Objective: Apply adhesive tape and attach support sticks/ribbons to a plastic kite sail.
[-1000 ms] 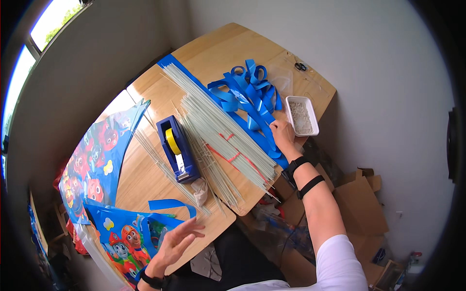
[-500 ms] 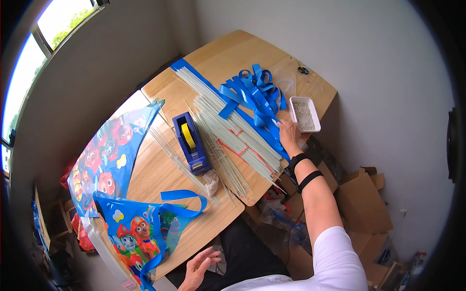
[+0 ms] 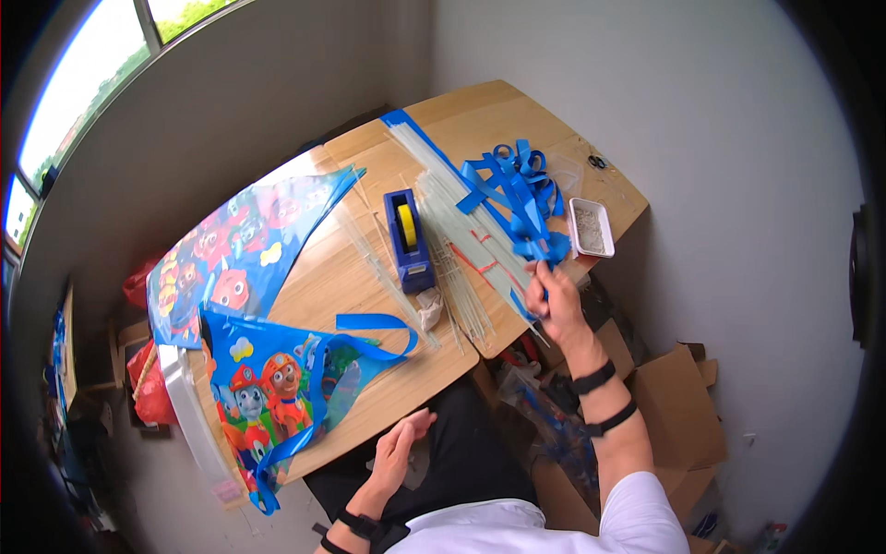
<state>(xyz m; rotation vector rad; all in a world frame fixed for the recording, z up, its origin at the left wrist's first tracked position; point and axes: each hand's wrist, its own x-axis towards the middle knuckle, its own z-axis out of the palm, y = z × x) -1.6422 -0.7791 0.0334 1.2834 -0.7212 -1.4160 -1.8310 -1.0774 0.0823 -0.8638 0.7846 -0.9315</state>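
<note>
My right hand [image 3: 558, 303] is closed at the near right edge of the table, pinching a blue ribbon [image 3: 544, 249] that runs up to a loose pile of blue ribbons [image 3: 524, 175]. Over my lap, just off the table's front edge, my left hand [image 3: 395, 454] holds nothing, its fingers loosely extended. A bundle of thin white rods [image 3: 452, 212] with red ties lies left of the ribbons. On the left lie blue printed sheets with cartoon dogs, a flat one [image 3: 249, 231] behind and a folded one [image 3: 277, 388] nearer, with a blue ribbon [image 3: 378, 323] trailing from it.
A blue tape dispenser [image 3: 408, 242] with yellow tape stands mid-table. A white tray [image 3: 591, 227] of small pale pieces and scissors [image 3: 597, 162] are at the right. Cardboard boxes [image 3: 674, 415] and a plastic bag [image 3: 549, 420] lie below the table's right side.
My right hand has drawn back toward me with the blue ribbon. My left hand has risen slightly and moved right. The whole view has shifted.
</note>
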